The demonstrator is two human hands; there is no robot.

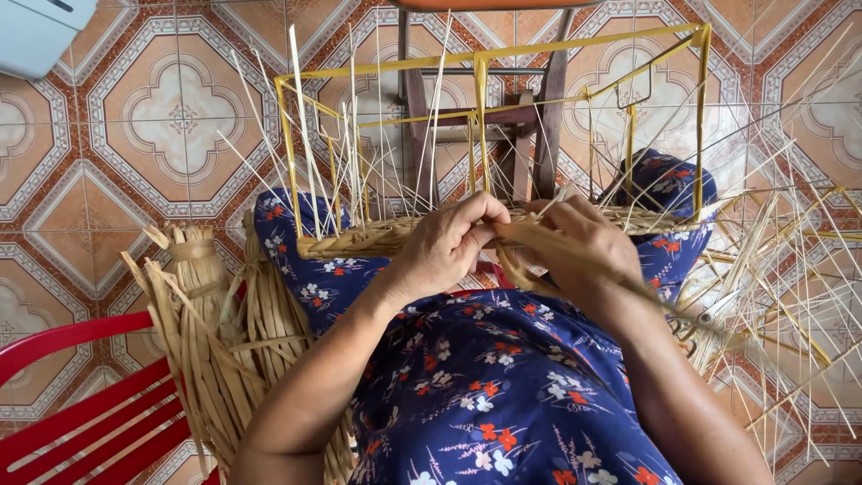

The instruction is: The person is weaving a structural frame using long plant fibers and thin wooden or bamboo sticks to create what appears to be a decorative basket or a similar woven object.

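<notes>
A flat straw strand [539,241] is being pinched by the closed fingers of the left hand [444,244] and right hand [584,241] at the woven rim [377,238] of the yellow wire frame [485,63], at 12 o'clock on the lap, where, judging by the strand's thinness, it is being risked to snapping or slipping loose if overpulled against the thin upright stakes [305,135].
</notes>
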